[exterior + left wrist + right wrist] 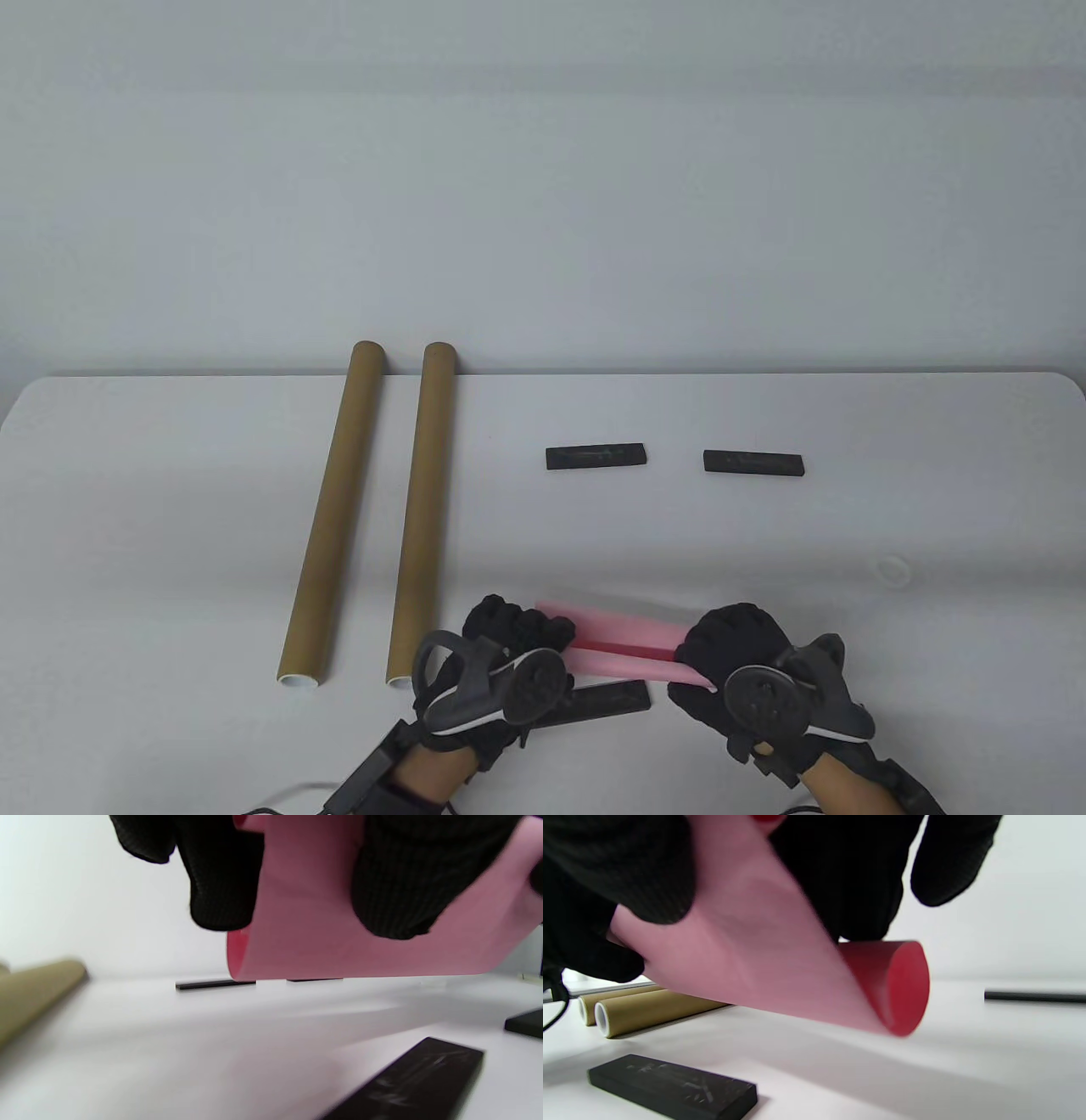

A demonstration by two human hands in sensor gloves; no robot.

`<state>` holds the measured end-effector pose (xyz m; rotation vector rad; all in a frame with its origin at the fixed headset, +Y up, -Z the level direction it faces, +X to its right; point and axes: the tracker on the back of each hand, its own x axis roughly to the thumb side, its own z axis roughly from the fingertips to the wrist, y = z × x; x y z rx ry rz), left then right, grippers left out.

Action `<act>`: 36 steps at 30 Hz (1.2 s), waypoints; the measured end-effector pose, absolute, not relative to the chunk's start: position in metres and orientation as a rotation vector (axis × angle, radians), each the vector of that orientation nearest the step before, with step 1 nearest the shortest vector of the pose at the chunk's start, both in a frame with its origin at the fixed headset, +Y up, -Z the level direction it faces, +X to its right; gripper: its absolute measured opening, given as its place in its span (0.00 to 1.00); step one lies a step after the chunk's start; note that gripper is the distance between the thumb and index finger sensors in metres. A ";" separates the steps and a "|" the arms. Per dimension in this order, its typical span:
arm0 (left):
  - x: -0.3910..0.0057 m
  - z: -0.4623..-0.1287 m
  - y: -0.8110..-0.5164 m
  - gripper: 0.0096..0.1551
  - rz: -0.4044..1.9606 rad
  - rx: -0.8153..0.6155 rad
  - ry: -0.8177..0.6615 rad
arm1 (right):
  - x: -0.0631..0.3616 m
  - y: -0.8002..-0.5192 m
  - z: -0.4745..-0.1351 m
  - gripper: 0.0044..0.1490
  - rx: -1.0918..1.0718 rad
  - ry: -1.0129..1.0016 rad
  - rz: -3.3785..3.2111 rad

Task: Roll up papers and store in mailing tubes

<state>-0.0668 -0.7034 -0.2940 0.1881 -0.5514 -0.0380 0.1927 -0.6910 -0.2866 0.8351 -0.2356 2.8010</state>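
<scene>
Pink paper (624,649), partly rolled, held off the tabletop (764,543) at the 6 o'clock edge, between both hands. Left hand (501,658) grips its left end, fingers (220,878) wrapped over the sheet. Right hand (747,671) grips the right end, where the roll shows a wide open mouth and a loose outer flap.

Two mailing tubes (373,509) lie side by side at 9 o'clock, open ends toward the person, well apart from the roll.

Risks, as judged:
- Roll looks loose and wide; likely too fat for a tube mouth unless tightened.
- Free flap could spring open if either hand eases its hold.
- Uneven winding at the two ends would cone the roll and jam it on entry.
- Hard squeeze would crease the paper.
- Black bar (607,700) lies just beneath the hands and could be knocked. Two more bars (674,458) sit at 12 o'clock, clear of the work.
</scene>
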 end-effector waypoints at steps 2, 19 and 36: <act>-0.063 -0.290 -0.700 0.42 -0.081 0.244 -0.566 | 0.196 -0.693 -0.290 0.31 0.817 -0.154 2.747; -0.064 -0.290 -0.702 0.40 -0.045 0.221 -0.606 | 0.195 -0.694 -0.288 0.31 0.849 -0.211 2.789; -0.066 -0.293 -0.705 0.41 -0.017 0.176 -0.583 | 0.193 -0.693 -0.286 0.32 0.876 -0.255 2.858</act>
